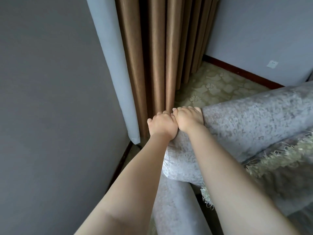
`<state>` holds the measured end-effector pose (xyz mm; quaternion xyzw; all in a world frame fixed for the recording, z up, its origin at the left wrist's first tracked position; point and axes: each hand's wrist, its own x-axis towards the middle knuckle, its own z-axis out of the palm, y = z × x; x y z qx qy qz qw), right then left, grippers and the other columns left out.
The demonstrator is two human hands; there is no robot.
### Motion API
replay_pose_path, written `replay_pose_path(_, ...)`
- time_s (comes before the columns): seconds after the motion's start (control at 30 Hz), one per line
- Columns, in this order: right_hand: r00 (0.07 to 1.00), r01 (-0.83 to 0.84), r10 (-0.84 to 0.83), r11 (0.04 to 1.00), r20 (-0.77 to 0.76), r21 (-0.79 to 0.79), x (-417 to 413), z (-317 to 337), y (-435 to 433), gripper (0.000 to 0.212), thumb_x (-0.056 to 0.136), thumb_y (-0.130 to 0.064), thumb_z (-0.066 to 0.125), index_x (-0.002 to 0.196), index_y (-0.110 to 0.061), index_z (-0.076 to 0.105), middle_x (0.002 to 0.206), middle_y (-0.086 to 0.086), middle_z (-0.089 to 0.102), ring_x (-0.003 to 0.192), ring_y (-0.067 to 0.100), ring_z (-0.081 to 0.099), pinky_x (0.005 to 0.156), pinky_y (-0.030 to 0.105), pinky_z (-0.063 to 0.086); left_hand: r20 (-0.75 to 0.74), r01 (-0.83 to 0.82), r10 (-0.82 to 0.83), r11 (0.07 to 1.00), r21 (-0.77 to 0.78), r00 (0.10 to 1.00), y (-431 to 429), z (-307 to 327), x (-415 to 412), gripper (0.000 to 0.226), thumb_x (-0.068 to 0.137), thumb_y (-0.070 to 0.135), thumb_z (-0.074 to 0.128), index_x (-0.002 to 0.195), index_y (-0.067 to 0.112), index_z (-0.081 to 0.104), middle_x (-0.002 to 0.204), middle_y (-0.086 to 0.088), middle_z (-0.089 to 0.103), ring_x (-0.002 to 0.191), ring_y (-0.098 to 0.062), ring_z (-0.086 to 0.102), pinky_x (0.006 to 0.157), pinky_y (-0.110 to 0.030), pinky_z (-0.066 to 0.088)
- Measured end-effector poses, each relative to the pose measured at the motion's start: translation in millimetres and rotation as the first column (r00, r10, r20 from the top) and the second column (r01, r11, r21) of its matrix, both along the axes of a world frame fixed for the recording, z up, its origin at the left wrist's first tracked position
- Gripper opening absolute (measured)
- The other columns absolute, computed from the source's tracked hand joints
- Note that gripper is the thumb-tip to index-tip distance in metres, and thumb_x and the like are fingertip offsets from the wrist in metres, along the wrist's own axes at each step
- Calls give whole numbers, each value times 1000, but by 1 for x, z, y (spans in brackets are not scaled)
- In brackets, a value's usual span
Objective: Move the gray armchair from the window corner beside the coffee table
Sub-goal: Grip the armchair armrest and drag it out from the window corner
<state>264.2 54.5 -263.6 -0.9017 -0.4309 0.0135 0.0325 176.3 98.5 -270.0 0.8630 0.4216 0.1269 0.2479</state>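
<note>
Gray armchair [254, 119], standing on patterned carpet [220, 83] with a brown curtain [157, 56] just beyond the hands, is gripped at its top edge by left hand [161, 124] and right hand [188, 118], fingers curled over it.

Gray armchair [245, 119] still sitting in the corner
Mottled, shiny crushed-velvet-looking fabric with fat rounded rolls along the top edge and side. It's upright on the floral carpet [211, 85], one top corner just beside the brown curtain [159, 65], seat mostly out of frame on the right
</note>
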Motion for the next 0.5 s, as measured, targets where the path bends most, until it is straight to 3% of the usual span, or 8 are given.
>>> replay_pose_path(0.3, 1000, -6, 6, 1000, -8, 12, -41, 0, -8, 44, 99, -36, 26, 101, -16, 64, 110, 1, 65, 110, 21, 52, 92, 34, 27, -45, -19, 19, 1000, 4, 999, -11, -1, -41, 44, 97, 34, 22, 95, 9, 59, 104, -10, 61, 95, -30, 55, 88, -43, 32)
replay_pose_path(0.5, 995, 79, -86, 988, 44, 130, -38, -8, 2, 42, 95, -34, 33, 75, -18, 67, 86, 1, 69, 96, 21, 57, 89, 33, 29, -19, -49, 50, 997, 61, 999, 0, -11, -34, 42, 94, 33, 26, 88, 11, 61, 94, -7, 63, 86, -28, 56, 82, -41, 35)
